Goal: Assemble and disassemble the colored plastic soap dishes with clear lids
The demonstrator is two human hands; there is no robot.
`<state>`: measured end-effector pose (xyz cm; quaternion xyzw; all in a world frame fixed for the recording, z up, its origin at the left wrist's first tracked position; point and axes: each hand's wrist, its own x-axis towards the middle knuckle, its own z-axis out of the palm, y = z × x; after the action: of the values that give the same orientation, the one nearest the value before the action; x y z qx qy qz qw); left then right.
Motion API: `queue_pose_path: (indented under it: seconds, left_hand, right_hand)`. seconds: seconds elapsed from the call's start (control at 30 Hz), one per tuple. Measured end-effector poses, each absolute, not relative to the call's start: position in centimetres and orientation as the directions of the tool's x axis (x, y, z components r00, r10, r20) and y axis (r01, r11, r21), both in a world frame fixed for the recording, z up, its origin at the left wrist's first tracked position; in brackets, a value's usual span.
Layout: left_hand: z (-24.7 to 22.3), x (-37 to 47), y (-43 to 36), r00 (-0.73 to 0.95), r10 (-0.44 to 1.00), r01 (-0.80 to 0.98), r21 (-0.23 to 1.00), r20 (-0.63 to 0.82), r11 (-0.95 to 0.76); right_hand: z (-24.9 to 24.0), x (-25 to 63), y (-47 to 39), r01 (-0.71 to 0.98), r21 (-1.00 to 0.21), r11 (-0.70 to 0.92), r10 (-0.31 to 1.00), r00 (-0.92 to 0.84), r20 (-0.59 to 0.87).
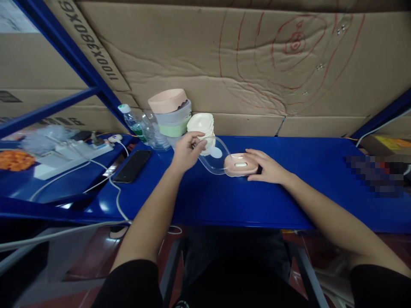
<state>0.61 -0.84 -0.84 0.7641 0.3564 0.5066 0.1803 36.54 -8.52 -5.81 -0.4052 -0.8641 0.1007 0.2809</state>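
Note:
My left hand [190,149] pinches the edge of a clear plastic lid [214,161] with a whitish oval patch on it, held tilted above the blue table. The lid's right edge reaches the side of a small pink dish [241,166] that has a pale slot-like mark in its middle. Around the right side of that dish my right hand [268,167] is closed, thumb at the near side and fingers at the far side. Just behind my left hand stands a stack of cream dishes [201,123], partly hidden by the hand and lid.
Stacked pink, grey and green bowls [173,113] stand at the back, beside clear plastic pieces [157,136] and a water bottle [134,124]. A black phone [132,167] lies on the left of the blue table [231,205]. White cables and a power strip [75,160] are further left.

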Motion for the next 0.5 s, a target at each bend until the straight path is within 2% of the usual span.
queue_pose_path:
  seconds: [0.07,0.13,0.2,0.27,0.37,0.5]
  left_hand:
    - [0.0,-1.8,-0.1,0.323,0.829,0.348,0.758,0.456,-0.552]
    - [0.7,-4.4,0.5,0.435,0.882,0.427,0.82,0.184,-0.381]
    - [1.0,-6.7,1.0,0.477,0.874,0.555,0.802,-0.091,-0.22]
    - [0.9,-8.4,1.4,0.414,0.871,0.68,0.726,-0.264,-0.103]
    - [0.6,-10.2,2.2,0.232,0.902,0.848,0.53,-0.363,-0.005]
    - [0.2,-11.8,3.1,0.044,0.955,0.964,0.262,-0.292,0.035]
  right_hand:
    - [-6.3,36.9,-8.2,0.668,-0.385,0.636,0.771,-0.53,0.353]
    - [-6.6,37.4,-7.9,0.679,-0.389,0.622,0.782,-0.514,0.353]
    - [-6.7,37.8,-7.7,0.682,-0.4,0.613,0.789,-0.494,0.366]
    - [-6.8,38.1,-7.6,0.683,-0.409,0.606,0.794,-0.486,0.365]
    - [-6.9,38.6,-7.6,0.694,-0.422,0.583,0.812,-0.471,0.346]
    - [-7.2,39.1,-7.4,0.704,-0.437,0.559,0.828,-0.45,0.335]
